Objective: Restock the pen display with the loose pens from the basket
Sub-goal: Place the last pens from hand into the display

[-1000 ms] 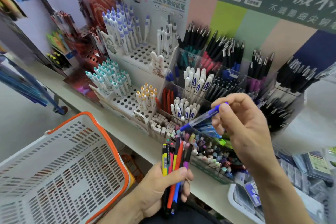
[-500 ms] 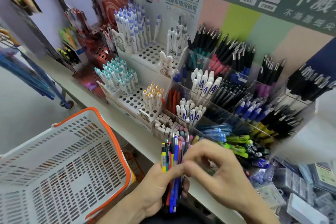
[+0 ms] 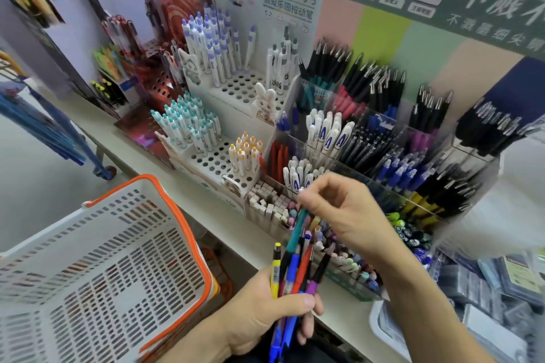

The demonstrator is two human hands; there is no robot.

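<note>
The left hand (image 3: 265, 309) is gripping a bunch of pens (image 3: 295, 268) below the pen display (image 3: 368, 141); the right hand (image 3: 333, 209) is pinching a teal pen (image 3: 296, 230) out. Neighbouring pens could be snagging and dropping beside the basket (image 3: 97, 259).

Basket (image 3: 97, 259): cut by left and bottom edges. Pen bundle (image 3: 295, 268): lower ends run past the left hand (image 3: 265, 309) and off the bottom edge. Right hand (image 3: 339, 212) hides the teal pen (image 3: 296, 230) top and part of the clear display compartments (image 3: 383, 138). Far-right black pens (image 3: 495, 127) blurred; packets (image 3: 501, 289) at lower right smeared, labels unreadable.
</note>
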